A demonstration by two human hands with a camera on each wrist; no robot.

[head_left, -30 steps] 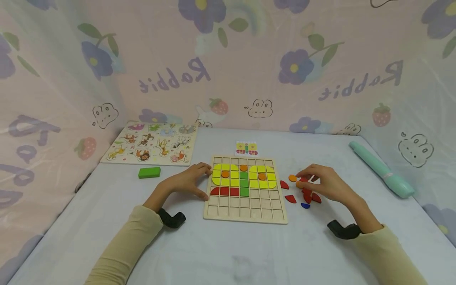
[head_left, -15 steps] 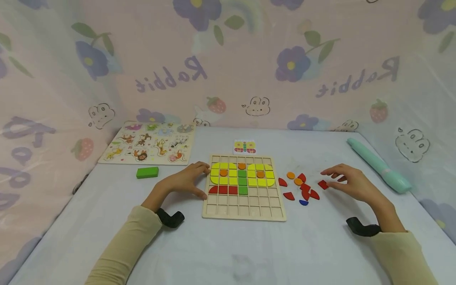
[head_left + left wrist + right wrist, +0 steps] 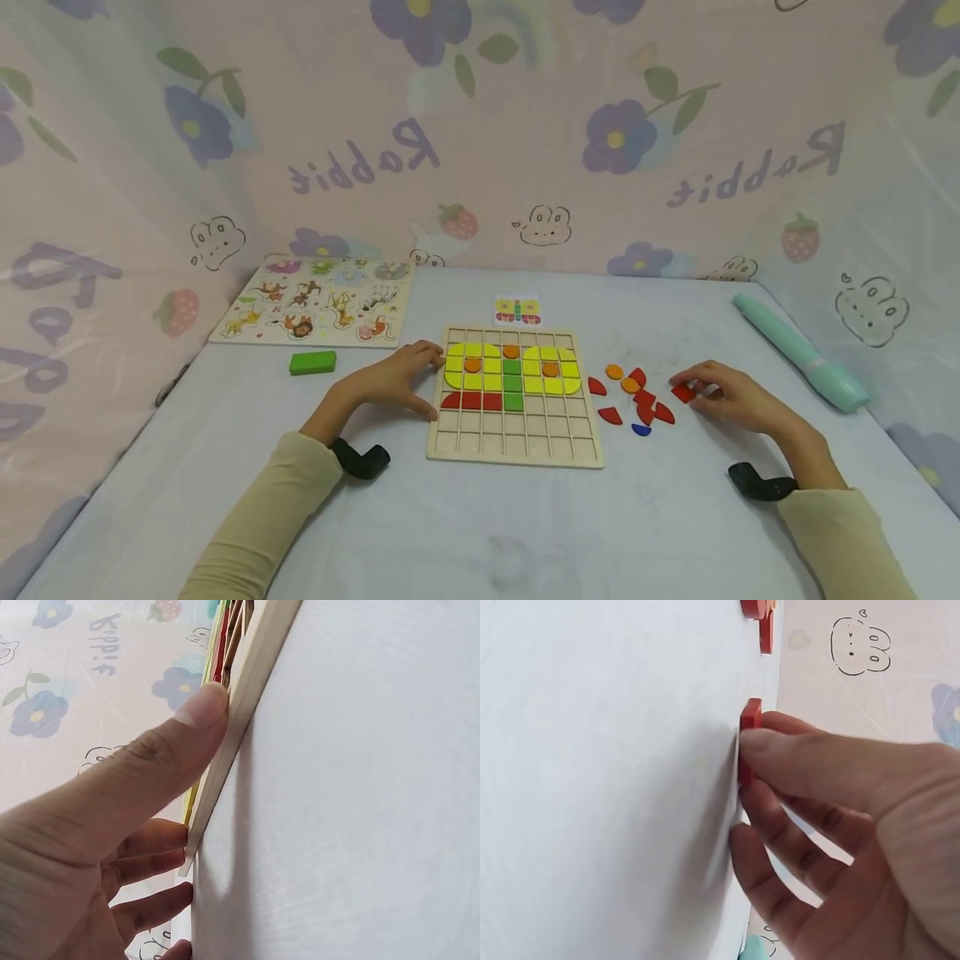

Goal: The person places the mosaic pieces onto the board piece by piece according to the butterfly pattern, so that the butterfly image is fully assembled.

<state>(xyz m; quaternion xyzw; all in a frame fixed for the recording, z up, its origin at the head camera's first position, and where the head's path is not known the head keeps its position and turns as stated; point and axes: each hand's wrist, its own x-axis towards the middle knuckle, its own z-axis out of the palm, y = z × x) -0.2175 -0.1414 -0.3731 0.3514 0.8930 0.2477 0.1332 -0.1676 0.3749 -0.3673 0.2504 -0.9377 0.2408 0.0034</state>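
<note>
A wooden grid board (image 3: 558, 450) lies mid-table, with yellow, green, red and orange tiles set in its cells. My left hand (image 3: 392, 381) rests at the board's left edge; in the left wrist view, the thumb (image 3: 154, 754) lies against the rim and the fingers touch the edge farther along. Right of the loose pieces, my right hand (image 3: 731, 398) pinches a red tile (image 3: 683, 393) between thumb and fingers, close over the table. The right wrist view shows that red tile (image 3: 750, 724) edge-on, partly covered by the thumb.
Several loose red pieces (image 3: 645, 412), orange discs (image 3: 614, 372) and a blue half-round piece (image 3: 641, 430) lie right of the board. A pattern card (image 3: 517, 311) is behind it. Farther out are an animal puzzle (image 3: 315, 304), a green block (image 3: 312, 362) and a mint-coloured wand-like object (image 3: 798, 352).
My right hand has moved right from over the loose pieces, bringing out a red tile, then shifted slightly and taken it deeper between the fingers. The left hand stays at the board's edge.
</note>
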